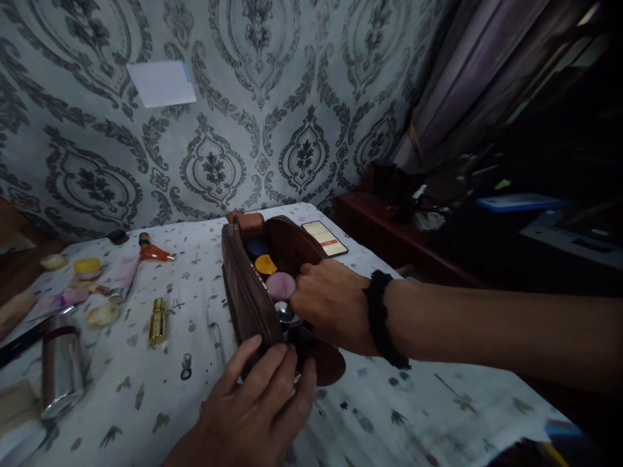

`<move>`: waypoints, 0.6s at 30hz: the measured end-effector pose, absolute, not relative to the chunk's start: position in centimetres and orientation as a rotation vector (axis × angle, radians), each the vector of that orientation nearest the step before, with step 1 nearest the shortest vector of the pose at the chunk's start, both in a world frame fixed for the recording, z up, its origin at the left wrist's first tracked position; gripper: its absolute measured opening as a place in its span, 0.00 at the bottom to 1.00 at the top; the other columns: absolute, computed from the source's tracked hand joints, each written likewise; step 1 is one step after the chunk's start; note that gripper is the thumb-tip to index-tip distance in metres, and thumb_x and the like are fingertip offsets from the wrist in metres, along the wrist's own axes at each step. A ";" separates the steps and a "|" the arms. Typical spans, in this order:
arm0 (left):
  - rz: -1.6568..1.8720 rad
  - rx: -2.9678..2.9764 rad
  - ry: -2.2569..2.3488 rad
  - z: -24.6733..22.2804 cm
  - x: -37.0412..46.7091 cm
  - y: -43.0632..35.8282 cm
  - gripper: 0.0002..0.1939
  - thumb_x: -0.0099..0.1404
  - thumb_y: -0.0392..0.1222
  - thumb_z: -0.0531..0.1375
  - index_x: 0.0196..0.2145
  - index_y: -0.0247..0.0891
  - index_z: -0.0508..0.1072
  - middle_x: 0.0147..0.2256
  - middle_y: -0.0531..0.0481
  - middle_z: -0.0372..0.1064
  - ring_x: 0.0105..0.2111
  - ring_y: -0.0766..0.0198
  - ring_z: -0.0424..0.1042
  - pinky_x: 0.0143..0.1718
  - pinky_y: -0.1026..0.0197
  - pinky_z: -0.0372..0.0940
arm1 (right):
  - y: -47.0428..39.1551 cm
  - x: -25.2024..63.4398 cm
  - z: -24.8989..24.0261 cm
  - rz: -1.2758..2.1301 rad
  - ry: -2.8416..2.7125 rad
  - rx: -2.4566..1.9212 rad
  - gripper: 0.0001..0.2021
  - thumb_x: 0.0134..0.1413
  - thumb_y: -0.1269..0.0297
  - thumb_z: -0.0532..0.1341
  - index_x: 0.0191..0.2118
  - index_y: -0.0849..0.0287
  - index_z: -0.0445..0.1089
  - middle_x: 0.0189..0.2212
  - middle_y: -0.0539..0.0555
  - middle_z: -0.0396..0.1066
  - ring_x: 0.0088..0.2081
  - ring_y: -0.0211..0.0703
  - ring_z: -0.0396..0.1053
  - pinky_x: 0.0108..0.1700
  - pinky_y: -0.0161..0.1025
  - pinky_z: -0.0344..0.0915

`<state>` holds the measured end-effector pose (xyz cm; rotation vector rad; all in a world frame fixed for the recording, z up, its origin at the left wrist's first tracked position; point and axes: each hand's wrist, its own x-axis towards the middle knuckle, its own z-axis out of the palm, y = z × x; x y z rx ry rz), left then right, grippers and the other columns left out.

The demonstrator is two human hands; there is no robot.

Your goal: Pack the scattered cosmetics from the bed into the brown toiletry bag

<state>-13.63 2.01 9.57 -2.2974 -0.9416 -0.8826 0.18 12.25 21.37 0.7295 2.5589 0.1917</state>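
- Bag (246, 285), brown and unzipped, lies on the printed cloth (195, 370); blue, yellow and pink round lids show inside.
- Your left hand (265, 395) grips its near end, fingers bent.
- Your right hand (331, 301) reaches in, fingers curled; whether it grips anything, you cannot tell.

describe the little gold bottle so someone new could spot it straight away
On the patterned white cloth, look left of the open brown bag. There, the small bottle is shiny gold from cap to base, unlike the bigger silver cylinder and the orange bottle with a dark cap.
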 end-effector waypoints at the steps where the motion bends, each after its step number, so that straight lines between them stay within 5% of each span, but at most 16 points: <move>1: -0.884 -2.295 -0.940 9.6 -13.6 2.0 0.17 0.71 0.33 0.48 0.46 0.35 0.76 0.41 0.47 0.76 0.48 0.62 0.68 0.66 0.51 0.45 | 12.3 0.1 21.5 0.190 2.540 0.723 0.02 0.49 0.71 0.64 0.32 0.63 0.72 0.32 0.60 0.75 0.39 0.54 0.74 0.31 0.41 0.63; 18: -0.908 -2.288 -0.936 9.3 -13.5 2.3 0.17 0.72 0.33 0.49 0.46 0.35 0.77 0.42 0.47 0.75 0.49 0.63 0.67 0.66 0.51 0.45 | 14.4 -0.2 19.9 0.304 2.519 0.700 0.10 0.41 0.69 0.67 0.33 0.62 0.71 0.35 0.62 0.76 0.42 0.57 0.73 0.38 0.44 0.66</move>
